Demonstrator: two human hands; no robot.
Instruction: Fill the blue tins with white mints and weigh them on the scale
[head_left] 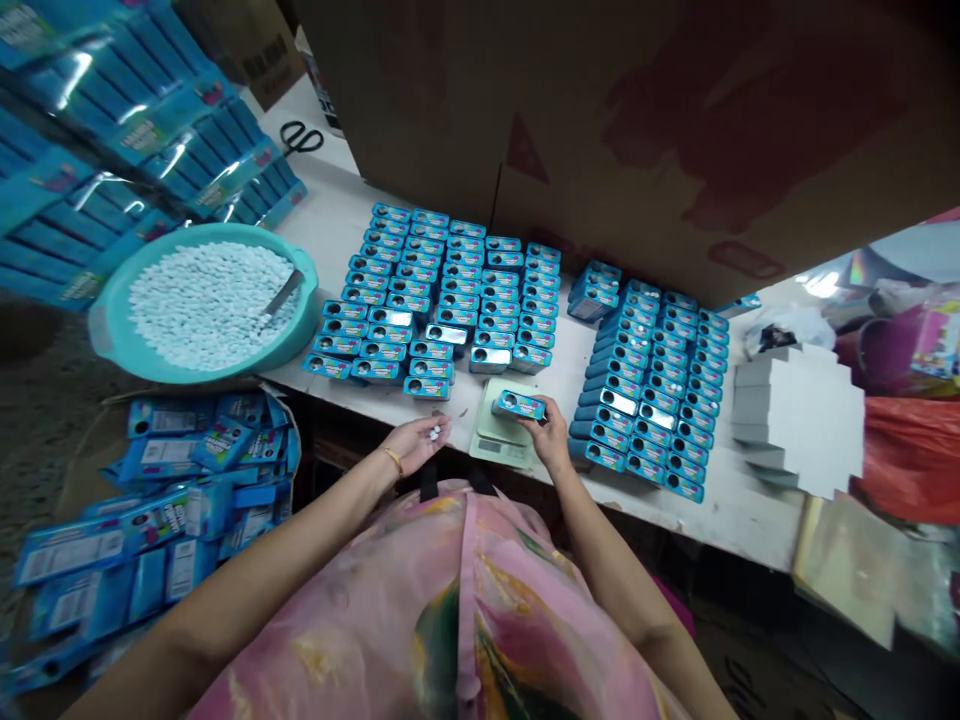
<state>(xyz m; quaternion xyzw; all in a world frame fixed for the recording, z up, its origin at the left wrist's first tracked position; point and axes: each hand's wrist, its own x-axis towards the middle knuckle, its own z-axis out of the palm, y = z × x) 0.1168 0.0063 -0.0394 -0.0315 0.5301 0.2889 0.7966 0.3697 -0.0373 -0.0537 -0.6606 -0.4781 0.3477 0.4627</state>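
My left hand is turned palm up, fingers curled, with a few small white tablets in it. My right hand grips the end of a small blue box over a pale digital scale; whether the box bears on the pan I cannot tell. To the left stands a turquoise basin full of white tablets, with a metal scoop stuck in them. Rows of upright blue boxes fill the table beyond the scale, and more blue boxes stand right of it.
A large cardboard carton walls off the table's back. Shrink-wrapped blue packs are stacked at left, above a carton of loose blue boxes. Scissors lie behind the basin. White cartons and a red bag are at right.
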